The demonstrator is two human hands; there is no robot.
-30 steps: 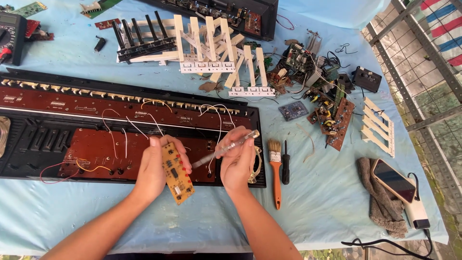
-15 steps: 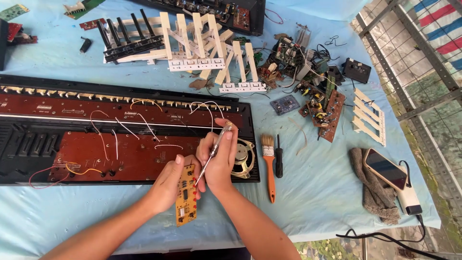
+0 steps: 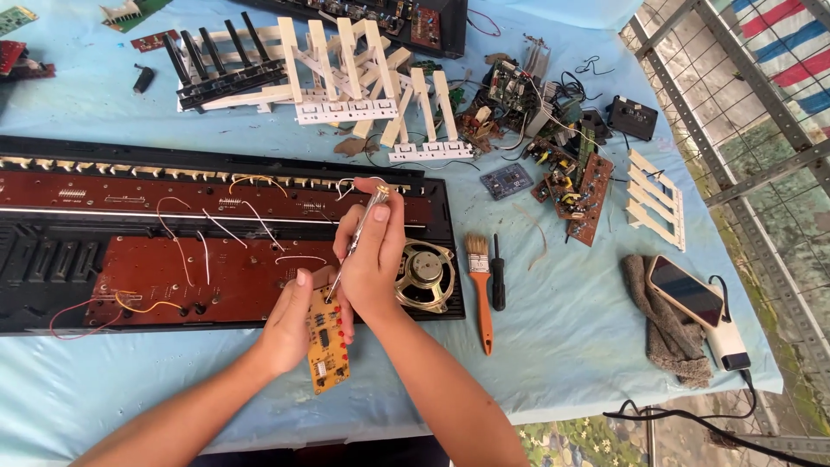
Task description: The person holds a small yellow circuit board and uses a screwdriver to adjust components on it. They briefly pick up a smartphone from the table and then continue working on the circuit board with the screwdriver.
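Tool (image 3: 359, 235) now swung upright from level | left hand (image 3: 290, 327) grips board (image 3: 327, 340), steadying it | right hand (image 3: 373, 259) pinches tool, tip on board's top edge

Left hand (image 3: 285, 324) holding yellow circuit board (image 3: 327, 342), right hand (image 3: 372, 251) pressing screwdriver (image 3: 356, 242) onto it, above opened keyboard (image 3: 216, 251)

One screen observed: a phone (image 3: 686, 291), dark glass face, pale rim, rectangular with rounded corners, lying tilted on a grey cloth (image 3: 666, 333), well to the right of the hands, beyond the brush and screwdriver. Screen is off. No packages, labels or signs are discernible.
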